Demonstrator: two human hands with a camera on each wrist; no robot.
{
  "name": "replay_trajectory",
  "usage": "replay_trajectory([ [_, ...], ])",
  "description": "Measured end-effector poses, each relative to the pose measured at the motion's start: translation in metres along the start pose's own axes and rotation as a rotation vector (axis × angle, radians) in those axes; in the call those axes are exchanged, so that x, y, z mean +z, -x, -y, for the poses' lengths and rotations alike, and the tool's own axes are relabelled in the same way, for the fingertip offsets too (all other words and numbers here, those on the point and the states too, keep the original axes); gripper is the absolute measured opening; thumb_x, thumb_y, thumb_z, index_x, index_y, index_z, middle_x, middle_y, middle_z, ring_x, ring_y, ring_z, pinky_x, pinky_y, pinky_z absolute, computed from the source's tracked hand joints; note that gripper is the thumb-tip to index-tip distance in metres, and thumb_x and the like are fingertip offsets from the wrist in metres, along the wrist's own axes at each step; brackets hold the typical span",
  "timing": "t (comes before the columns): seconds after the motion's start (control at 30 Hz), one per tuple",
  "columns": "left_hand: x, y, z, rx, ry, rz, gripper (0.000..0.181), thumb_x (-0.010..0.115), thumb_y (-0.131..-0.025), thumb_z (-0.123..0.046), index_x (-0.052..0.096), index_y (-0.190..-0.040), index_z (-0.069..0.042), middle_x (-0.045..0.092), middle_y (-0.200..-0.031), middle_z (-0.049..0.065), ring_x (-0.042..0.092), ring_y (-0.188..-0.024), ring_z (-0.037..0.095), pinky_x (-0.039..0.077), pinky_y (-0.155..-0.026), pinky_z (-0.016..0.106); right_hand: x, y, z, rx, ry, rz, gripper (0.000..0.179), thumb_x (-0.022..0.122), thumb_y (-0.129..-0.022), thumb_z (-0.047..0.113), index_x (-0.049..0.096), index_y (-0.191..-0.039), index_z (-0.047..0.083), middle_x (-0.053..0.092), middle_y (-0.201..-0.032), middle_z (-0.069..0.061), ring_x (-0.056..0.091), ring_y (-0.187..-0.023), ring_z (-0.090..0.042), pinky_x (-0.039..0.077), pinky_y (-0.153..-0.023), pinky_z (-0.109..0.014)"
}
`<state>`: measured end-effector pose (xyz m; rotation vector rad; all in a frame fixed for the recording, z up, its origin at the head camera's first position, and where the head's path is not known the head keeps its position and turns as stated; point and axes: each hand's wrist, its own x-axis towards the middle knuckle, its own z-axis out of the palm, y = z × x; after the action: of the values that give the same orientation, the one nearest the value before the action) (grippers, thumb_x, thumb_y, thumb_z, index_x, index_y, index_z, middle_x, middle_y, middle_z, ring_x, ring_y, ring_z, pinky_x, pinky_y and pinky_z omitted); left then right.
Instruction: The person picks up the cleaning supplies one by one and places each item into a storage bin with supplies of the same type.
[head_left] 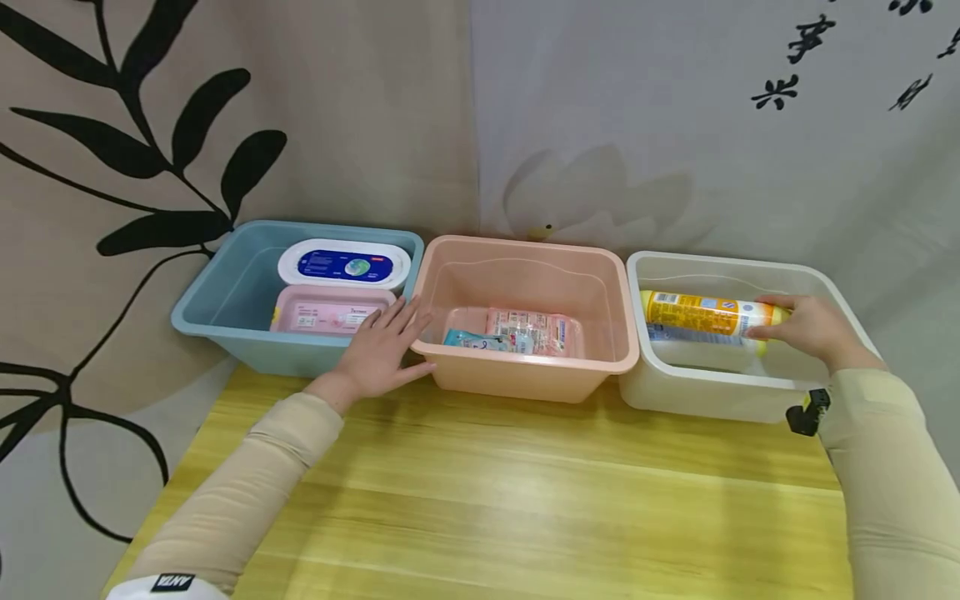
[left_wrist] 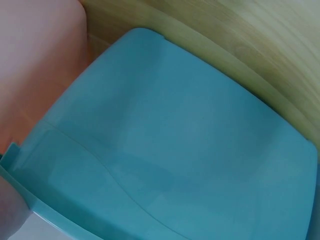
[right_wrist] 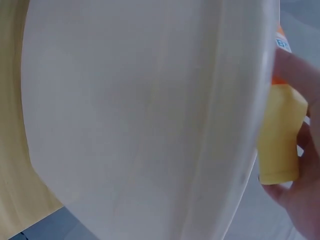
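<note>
My right hand point(head_left: 817, 329) grips the capped end of a yellow cylindrical bottle point(head_left: 701, 312) with an orange and white label. The bottle lies sideways within the white bin point(head_left: 720, 375), above a blue-and-clear item that is partly hidden. In the right wrist view, the bottle's plain yellow cap point(right_wrist: 280, 135) shows between thumb and fingers, past the bin's wall. My left hand point(head_left: 378, 354) is spread with straight fingers over the adjoining rims of the blue bin point(head_left: 225, 325) and the pink bin point(head_left: 517, 373).
Inside the blue bin are a white oval pack point(head_left: 292, 265) with a dark blue label and a pink wipes pack point(head_left: 330, 310). The pink bin contains pink packets point(head_left: 536, 329) and a light-blue packet point(head_left: 472, 340). All three bins stand along a wooden table point(head_left: 525, 500) before a curtain point(head_left: 360, 125).
</note>
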<state>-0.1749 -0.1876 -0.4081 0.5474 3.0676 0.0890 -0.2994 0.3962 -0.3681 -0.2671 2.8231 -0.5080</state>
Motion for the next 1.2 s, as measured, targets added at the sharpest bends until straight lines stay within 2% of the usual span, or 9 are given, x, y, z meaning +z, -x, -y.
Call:
replay_trajectory([
  [0.07,-0.001,0.0,0.0,-0.002,-0.001,0.003,0.08,0.044,-0.089,-0.062,0.021,-0.15,-0.018,0.009,-0.158,0.011,0.009,-0.145,0.034,0.016,-0.113,0.058,-0.001,-0.002,0.0,-0.001,0.014,0.011,0.082,0.068,-0.081,0.048,0.039,-0.138,-0.003,0.043,-0.127,-0.04,0.046,-0.101,-0.043,0.04,-0.08,-0.056],
  [0.3,-0.001,-0.001,-0.001,-0.01,-0.01,0.017,0.08,0.043,-0.089,-0.063,0.02,-0.151,-0.018,0.008,-0.159,0.01,0.009,-0.145,0.034,0.016,-0.113,0.058,-0.002,-0.012,-0.004,-0.011,0.092,0.031,0.079,0.064,-0.083,0.047,0.037,-0.139,-0.002,0.039,-0.129,-0.041,0.046,-0.103,-0.049,0.038,-0.08,-0.059],
  [0.53,0.0,-0.001,-0.001,-0.012,-0.006,0.007,0.079,0.044,-0.088,-0.063,0.023,-0.15,-0.018,0.01,-0.158,0.01,0.01,-0.145,0.034,0.016,-0.114,0.057,-0.001,-0.019,-0.008,-0.039,0.122,0.048,0.076,0.066,-0.083,0.039,0.037,-0.137,-0.007,0.047,-0.119,-0.041,0.051,-0.09,-0.043,0.041,-0.072,-0.052],
  [0.63,0.0,-0.001,-0.001,-0.019,-0.003,0.015,0.079,0.043,-0.088,-0.063,0.021,-0.15,-0.019,0.009,-0.159,0.01,0.009,-0.146,0.033,0.015,-0.114,0.056,-0.001,-0.022,-0.011,-0.053,0.139,0.046,0.073,0.064,-0.085,0.037,0.037,-0.136,-0.008,0.047,-0.119,-0.042,0.052,-0.089,-0.044,0.041,-0.072,-0.054],
  [0.77,-0.001,-0.002,-0.002,-0.014,-0.002,0.012,0.08,0.042,-0.088,-0.064,0.02,-0.151,-0.02,0.01,-0.159,0.01,0.009,-0.146,0.033,0.015,-0.114,0.056,-0.006,-0.022,-0.008,-0.033,0.15,-0.084,0.063,0.051,-0.094,0.038,0.037,-0.137,-0.006,0.043,-0.125,-0.041,0.049,-0.099,-0.054,0.038,-0.079,-0.064],
  [0.87,-0.002,-0.003,-0.002,-0.009,-0.002,-0.001,0.079,0.044,-0.088,-0.063,0.021,-0.15,-0.019,0.011,-0.158,0.011,0.011,-0.145,0.034,0.016,-0.114,0.057,-0.015,-0.019,0.001,-0.01,0.144,-0.192,0.059,0.042,-0.098,0.04,0.037,-0.139,-0.002,0.042,-0.125,-0.042,0.043,-0.103,-0.058,0.033,-0.085,-0.067],
  [0.97,-0.004,-0.002,-0.001,-0.013,-0.003,0.0,0.079,0.044,-0.088,-0.063,0.022,-0.15,-0.019,0.011,-0.158,0.011,0.011,-0.145,0.034,0.015,-0.114,0.057,-0.021,-0.018,0.005,0.001,0.141,-0.212,0.061,0.041,-0.098,0.042,0.036,-0.14,-0.001,0.047,-0.12,-0.041,0.046,-0.097,-0.056,0.034,-0.085,-0.066],
  [1.1,-0.005,-0.002,-0.002,-0.016,-0.004,0.014,0.08,0.043,-0.088,-0.064,0.021,-0.15,-0.019,0.009,-0.159,0.01,0.009,-0.145,0.034,0.015,-0.114,0.056,-0.022,-0.015,0.006,0.008,0.143,-0.186,0.063,0.039,-0.098,0.044,0.035,-0.14,-0.002,0.048,-0.118,-0.041,0.052,-0.086,-0.052,0.036,-0.081,-0.064],
  [1.2,-0.004,-0.001,-0.002,-0.012,-0.001,0.012,0.08,0.044,-0.088,-0.063,0.021,-0.15,-0.019,0.01,-0.158,0.011,0.01,-0.145,0.034,0.015,-0.114,0.057,-0.019,-0.012,0.005,0.003,0.143,-0.17,0.064,0.039,-0.098,0.044,0.035,-0.139,-0.004,0.043,-0.124,-0.043,0.051,-0.089,-0.053,0.036,-0.081,-0.064],
])
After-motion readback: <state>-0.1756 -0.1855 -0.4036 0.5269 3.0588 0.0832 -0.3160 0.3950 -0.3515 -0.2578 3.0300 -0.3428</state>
